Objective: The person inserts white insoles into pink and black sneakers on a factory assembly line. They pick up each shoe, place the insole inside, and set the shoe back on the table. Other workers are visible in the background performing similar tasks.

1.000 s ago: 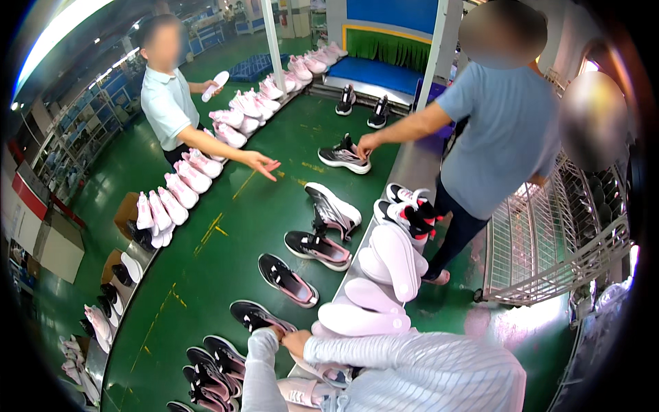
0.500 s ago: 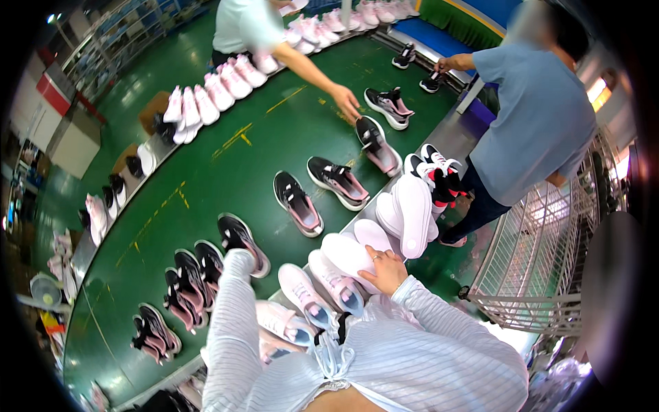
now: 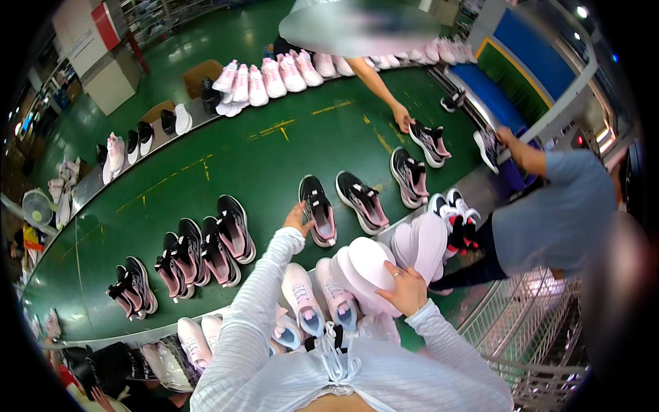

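Note:
My left hand (image 3: 297, 220) is at the left side of a black sneaker with pink lining (image 3: 320, 214), fingers apart; whether they touch it I cannot tell. My right hand (image 3: 405, 290) has its thumb and fingers on the near end of a white insole (image 3: 371, 262), which lies over a stack of similar white insoles (image 3: 347, 275). More white insoles (image 3: 429, 240) are bunched just to the right. Left of these, a pair of pale pink sneakers (image 3: 299, 288) stands close to my body.
Black sneakers (image 3: 233, 230) are spread along the green conveyor belt (image 3: 261, 161). Across it a person's hand (image 3: 403, 120) touches a black sneaker (image 3: 429, 144). At right, another person (image 3: 556, 213) holds a sneaker (image 3: 486, 150) near a wire rack (image 3: 528, 316). Pink sneakers (image 3: 292, 72) line the far ledge.
My left hand has left one black sneaker and moved right to another. My right hand stays at the insoles. The person at right has lifted a sneaker; the view has shifted.

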A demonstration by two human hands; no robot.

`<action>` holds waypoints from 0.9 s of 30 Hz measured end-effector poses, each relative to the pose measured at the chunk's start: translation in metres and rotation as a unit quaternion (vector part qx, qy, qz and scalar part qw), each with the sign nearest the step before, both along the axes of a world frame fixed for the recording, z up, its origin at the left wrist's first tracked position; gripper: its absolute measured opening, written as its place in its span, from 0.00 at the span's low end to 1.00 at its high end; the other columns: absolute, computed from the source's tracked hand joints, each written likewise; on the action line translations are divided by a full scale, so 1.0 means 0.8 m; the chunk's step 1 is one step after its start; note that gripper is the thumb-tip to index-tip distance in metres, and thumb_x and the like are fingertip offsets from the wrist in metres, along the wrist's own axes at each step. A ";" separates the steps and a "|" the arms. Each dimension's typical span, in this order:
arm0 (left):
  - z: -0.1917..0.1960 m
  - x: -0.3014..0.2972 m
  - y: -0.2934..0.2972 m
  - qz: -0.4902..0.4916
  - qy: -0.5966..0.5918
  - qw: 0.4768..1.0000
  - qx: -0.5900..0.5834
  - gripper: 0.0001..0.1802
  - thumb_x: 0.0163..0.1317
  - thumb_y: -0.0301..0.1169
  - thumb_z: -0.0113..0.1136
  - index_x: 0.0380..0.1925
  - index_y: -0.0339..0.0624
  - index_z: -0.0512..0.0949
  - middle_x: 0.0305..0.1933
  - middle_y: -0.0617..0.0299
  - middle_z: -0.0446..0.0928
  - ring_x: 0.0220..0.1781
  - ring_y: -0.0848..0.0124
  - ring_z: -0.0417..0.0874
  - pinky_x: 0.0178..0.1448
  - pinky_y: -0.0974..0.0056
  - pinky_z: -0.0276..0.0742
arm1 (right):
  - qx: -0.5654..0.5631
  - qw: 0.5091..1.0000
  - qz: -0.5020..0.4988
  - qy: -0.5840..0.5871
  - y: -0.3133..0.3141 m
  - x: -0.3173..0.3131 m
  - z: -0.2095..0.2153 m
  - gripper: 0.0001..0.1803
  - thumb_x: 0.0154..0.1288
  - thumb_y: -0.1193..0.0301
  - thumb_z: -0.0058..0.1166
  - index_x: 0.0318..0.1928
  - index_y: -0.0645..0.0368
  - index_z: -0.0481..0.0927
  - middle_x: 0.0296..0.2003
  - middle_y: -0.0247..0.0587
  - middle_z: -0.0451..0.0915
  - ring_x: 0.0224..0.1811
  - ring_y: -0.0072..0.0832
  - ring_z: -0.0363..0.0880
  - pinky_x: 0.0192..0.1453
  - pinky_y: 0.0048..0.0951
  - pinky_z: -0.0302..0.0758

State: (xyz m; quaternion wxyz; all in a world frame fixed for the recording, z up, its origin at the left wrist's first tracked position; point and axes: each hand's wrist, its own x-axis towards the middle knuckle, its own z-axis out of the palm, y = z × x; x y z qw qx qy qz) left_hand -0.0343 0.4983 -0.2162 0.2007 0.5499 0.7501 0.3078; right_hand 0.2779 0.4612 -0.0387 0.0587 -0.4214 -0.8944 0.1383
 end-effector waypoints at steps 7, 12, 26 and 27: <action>-0.019 0.034 0.055 0.175 -0.093 0.969 0.150 0.19 0.49 0.37 0.53 0.38 0.37 0.70 0.36 0.48 0.72 0.40 0.54 0.72 0.47 0.61 0.67 | 0.006 0.998 0.046 0.048 0.059 -0.047 -0.016 0.19 0.41 0.62 0.55 0.36 0.54 0.75 0.30 0.41 0.74 0.29 0.35 0.74 0.31 0.32 0.70; -0.003 -0.001 0.014 0.294 0.052 0.941 0.157 0.16 0.49 0.40 0.51 0.34 0.42 0.73 0.36 0.52 0.73 0.39 0.59 0.73 0.45 0.61 0.67 | 0.010 0.993 0.109 -0.053 0.063 -0.131 -0.015 0.12 0.41 0.62 0.55 0.29 0.51 0.78 0.25 0.41 0.73 0.25 0.36 0.74 0.28 0.33 0.71; 0.015 -0.034 -0.058 0.216 0.032 0.975 -0.034 0.17 0.49 0.45 0.50 0.26 0.42 0.73 0.29 0.52 0.74 0.34 0.57 0.74 0.37 0.58 0.69 | 0.059 0.964 0.160 -0.202 0.047 -0.302 -0.162 0.09 0.49 0.69 0.44 0.24 0.56 0.78 0.27 0.43 0.76 0.27 0.34 0.77 0.29 0.30 0.73; 0.002 -0.038 -0.063 0.196 0.014 0.980 -0.039 0.18 0.49 0.42 0.50 0.35 0.43 0.71 0.35 0.51 0.73 0.37 0.56 0.73 0.41 0.59 0.69 | 0.014 0.975 0.125 -0.186 0.045 -0.312 -0.170 0.09 0.49 0.69 0.44 0.24 0.55 0.78 0.28 0.43 0.76 0.28 0.34 0.77 0.30 0.31 0.73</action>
